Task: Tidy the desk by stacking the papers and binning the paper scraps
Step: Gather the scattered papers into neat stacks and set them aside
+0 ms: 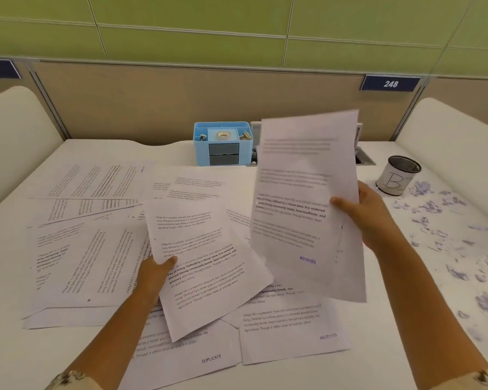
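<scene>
Left flat on the white desk (378, 347) at 6 o'clock: a white printed sheet stamped DUPLICATE (186, 361) and, just beside it, a white printed sheet stamped RECEIVED (293, 333), edges overlapping, not yet gathered.

Pinched just above those, by the left hand (155, 274), thumb on top and fingers hidden beneath: a white sheet of bold and plain paragraphs (209, 249), raised at its left edge and tilted. Probably lifted that way to free it from the spread.

Gripped at 1 o'clock by the right hand (361, 218), thumb pressed on the face and fingers curled behind: a blurred white sheet with a purple stamp (302, 192), held near upright, clear of the desk. Judged as the start of the stack, with the left sheet due to join it.

Spread from 9 to 10 o'clock: more white printed pages (82, 263), fanned and overlapping, untouched.

Scattered along 3 o'clock, well apart from both hands: pale lilac paper scraps (431, 206), none binned as far as could be seen.

Set at 2 o'clock, near the scraps: a small black mesh cup wrapped in white paper marked B (397, 175), presumably the bin; contents not visible.

Parked at 12 o'clock against the partition: a light blue plastic desk organiser (223, 153), with a roll of tape (223, 135) in its middle compartment, small metal clips either side, two grey drawers closed.
</scene>
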`<state>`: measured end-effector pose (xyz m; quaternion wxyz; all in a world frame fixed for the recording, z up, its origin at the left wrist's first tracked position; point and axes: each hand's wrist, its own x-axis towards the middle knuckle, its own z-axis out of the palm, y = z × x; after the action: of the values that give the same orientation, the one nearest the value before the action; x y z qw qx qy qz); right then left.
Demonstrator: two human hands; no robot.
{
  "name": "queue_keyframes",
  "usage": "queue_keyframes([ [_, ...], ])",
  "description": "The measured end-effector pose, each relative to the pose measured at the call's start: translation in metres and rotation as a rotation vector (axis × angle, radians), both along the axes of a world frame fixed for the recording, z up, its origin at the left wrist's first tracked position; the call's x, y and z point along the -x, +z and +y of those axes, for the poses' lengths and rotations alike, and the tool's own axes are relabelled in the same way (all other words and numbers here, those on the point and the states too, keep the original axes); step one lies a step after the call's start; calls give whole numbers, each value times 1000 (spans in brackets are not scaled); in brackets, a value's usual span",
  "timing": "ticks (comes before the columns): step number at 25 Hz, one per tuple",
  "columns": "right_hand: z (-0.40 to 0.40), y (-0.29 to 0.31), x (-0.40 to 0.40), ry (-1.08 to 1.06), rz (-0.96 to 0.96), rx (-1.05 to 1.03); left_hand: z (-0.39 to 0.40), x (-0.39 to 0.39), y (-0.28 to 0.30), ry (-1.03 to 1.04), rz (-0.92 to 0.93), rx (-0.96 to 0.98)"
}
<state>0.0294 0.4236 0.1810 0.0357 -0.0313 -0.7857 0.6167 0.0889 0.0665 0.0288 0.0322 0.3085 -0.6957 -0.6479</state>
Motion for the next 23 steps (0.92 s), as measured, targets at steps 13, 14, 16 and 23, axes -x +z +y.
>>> queue_keyframes([
  [13,-111,-82,12,264,-152,-17,-1,-5,8,47,3,-178],
  [14,-120,-94,8,243,-159,-59,0,-5,12,67,0,-169],
  [16,-131,-113,4,234,-187,-163,1,-5,12,77,-12,-116],
  [23,-127,-126,-4,238,-87,-153,0,-8,9,-139,94,-33],
])
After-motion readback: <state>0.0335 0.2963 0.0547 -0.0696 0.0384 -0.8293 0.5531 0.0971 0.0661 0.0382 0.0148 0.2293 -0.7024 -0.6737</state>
